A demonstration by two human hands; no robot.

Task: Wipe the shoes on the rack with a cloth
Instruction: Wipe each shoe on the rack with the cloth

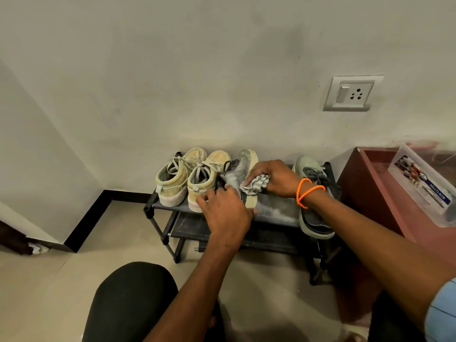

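A low black shoe rack (276,211) stands against the wall. On its top shelf a grey-green sneaker (244,166) is tipped on its side. My left hand (224,211) holds this sneaker at its heel end. My right hand (276,178) grips a bunched grey-and-white striped cloth (255,185) and presses it against the sneaker's side. The matching sneaker (311,193) lies flat at the right end of the shelf, partly under my right forearm. A pair of tan high-top shoes (187,176) stands at the left end, heels toward me.
A reddish-brown cabinet (370,183) stands right of the rack with a clear plastic box (424,186) on it. A wall socket (351,95) sits above. The rack's lower shelf (192,228) shows below. My black-clad knee (130,299) is in the foreground over beige floor tiles.
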